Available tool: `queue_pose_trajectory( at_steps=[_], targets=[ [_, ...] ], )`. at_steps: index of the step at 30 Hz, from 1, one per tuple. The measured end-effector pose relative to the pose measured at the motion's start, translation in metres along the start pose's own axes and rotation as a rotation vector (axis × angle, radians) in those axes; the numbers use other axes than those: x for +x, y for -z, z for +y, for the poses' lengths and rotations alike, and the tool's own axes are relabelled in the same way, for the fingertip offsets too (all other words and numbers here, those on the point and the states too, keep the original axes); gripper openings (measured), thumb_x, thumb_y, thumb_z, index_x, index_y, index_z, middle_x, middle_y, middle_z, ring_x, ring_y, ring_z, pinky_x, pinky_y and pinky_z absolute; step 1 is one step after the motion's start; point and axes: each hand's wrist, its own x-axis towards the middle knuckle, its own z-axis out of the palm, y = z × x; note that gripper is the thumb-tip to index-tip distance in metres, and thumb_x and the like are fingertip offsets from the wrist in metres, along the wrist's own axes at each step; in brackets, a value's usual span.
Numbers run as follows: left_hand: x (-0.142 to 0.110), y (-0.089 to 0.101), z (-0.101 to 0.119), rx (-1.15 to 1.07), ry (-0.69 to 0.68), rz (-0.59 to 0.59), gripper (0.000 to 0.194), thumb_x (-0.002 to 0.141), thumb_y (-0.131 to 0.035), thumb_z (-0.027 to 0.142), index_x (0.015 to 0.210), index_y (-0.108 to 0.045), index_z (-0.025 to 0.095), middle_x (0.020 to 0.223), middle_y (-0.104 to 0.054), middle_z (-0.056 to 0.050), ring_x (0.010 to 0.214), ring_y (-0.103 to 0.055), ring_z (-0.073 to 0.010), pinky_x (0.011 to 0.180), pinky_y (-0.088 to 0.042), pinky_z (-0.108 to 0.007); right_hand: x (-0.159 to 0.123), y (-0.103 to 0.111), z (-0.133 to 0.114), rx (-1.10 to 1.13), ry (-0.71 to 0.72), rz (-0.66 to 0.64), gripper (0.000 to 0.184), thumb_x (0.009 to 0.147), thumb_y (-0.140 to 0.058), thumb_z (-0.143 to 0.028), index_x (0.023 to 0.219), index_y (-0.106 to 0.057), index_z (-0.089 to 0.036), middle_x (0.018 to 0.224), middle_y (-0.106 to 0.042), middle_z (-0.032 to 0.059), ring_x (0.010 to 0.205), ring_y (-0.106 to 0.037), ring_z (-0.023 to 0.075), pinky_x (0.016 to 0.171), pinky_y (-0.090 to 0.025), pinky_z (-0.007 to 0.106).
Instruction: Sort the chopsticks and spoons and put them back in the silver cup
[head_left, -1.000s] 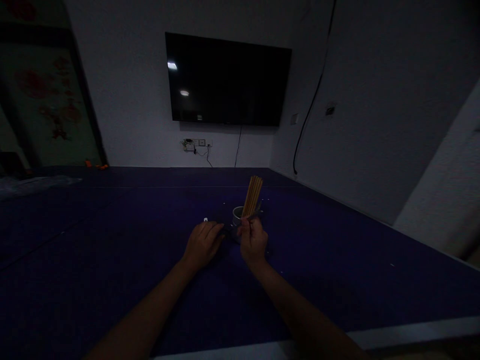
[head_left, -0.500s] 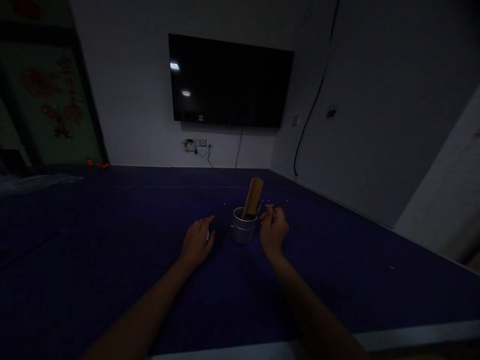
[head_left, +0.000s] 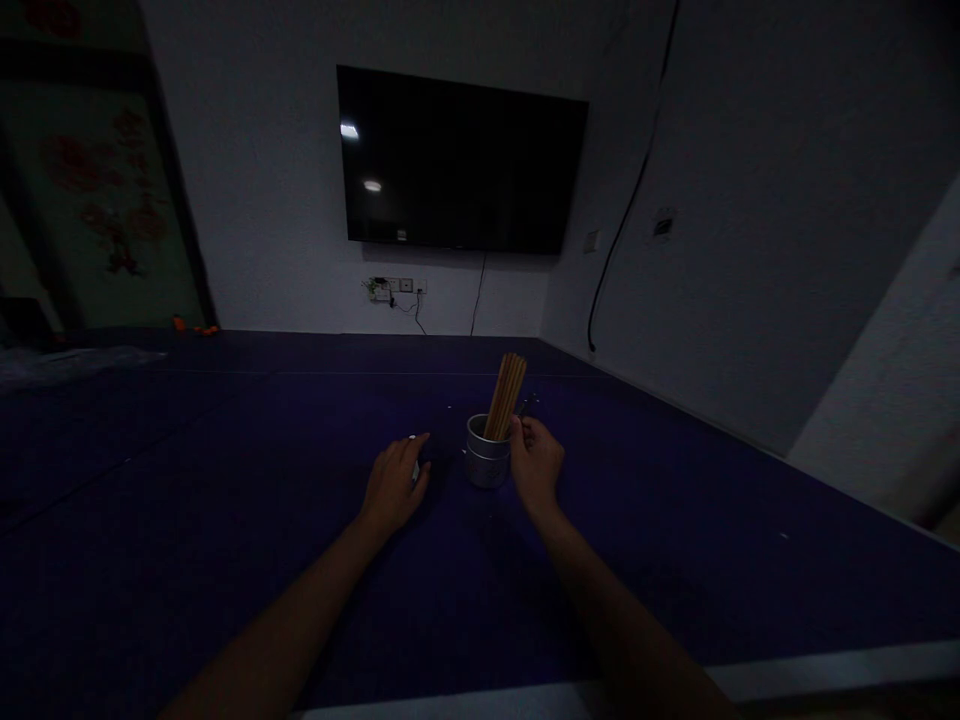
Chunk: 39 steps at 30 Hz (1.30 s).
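Observation:
A silver metal cup stands upright on the dark blue surface, with a bundle of wooden chopsticks leaning right in it. Beside the chopsticks a thin shiny utensil handle sticks out to the right. My right hand is closed in a pinch at the cup's right rim; what its fingers hold is hidden. To the left of the cup, my left hand is curved over a small white object, which peeks out between thumb and index finger.
The blue surface reaches back to the wall, where a black television hangs over sockets and cords. Clear plastic wrap and small orange things lie at the far left. A black cable hangs at the right.
My right hand has moved left and slightly down against the cup's rim. The dark spoon it held across the rim no longer shows. My left hand has not moved.

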Motion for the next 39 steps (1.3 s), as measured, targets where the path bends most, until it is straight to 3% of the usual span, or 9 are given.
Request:
queue_pose_trajectory(
  at_steps=[11,21,39],
  targets=[
    [0.0003,-0.0059,-0.0066,0.021,-0.030,0.036,0.033,0.093,-0.042,0.027,0.124,-0.053,0.020,0.109,-0.066,-0.009,0.105,-0.058,-0.0226,0.092,-0.046,-0.038,-0.0015,-0.0049,0.0052,0.032,-0.092,-0.001,0.042,0.084,-0.049,-0.051,0.077,-0.068,-0.015,0.065,-0.066,0.0051,0.058,-0.057,0.0172,0.057,-0.041,0.027],
    [0.0005,-0.0019,-0.0044,0.014,0.000,-0.004,0.032,0.093,-0.042,0.026,0.122,-0.055,0.020,0.113,-0.065,-0.009,0.106,-0.058,-0.0228,0.093,-0.046,-0.039,-0.0015,-0.0062,0.0056,0.050,-0.161,0.038,0.041,0.080,-0.054,-0.051,0.080,-0.070,-0.013,0.057,-0.062,0.0025,0.052,-0.054,0.0167,0.052,-0.038,0.027],
    [0.0004,-0.0053,-0.0080,0.016,0.040,0.008,0.031,0.092,-0.044,0.027,0.120,-0.055,0.020,0.104,-0.066,-0.008,0.102,-0.059,-0.0224,0.088,-0.047,-0.037,-0.0026,-0.0090,0.0078,0.079,-0.220,0.077,0.044,0.077,-0.060,-0.043,0.109,-0.060,-0.014,0.060,-0.056,-0.0037,0.055,-0.056,0.0162,0.056,-0.040,0.027]
  ],
)
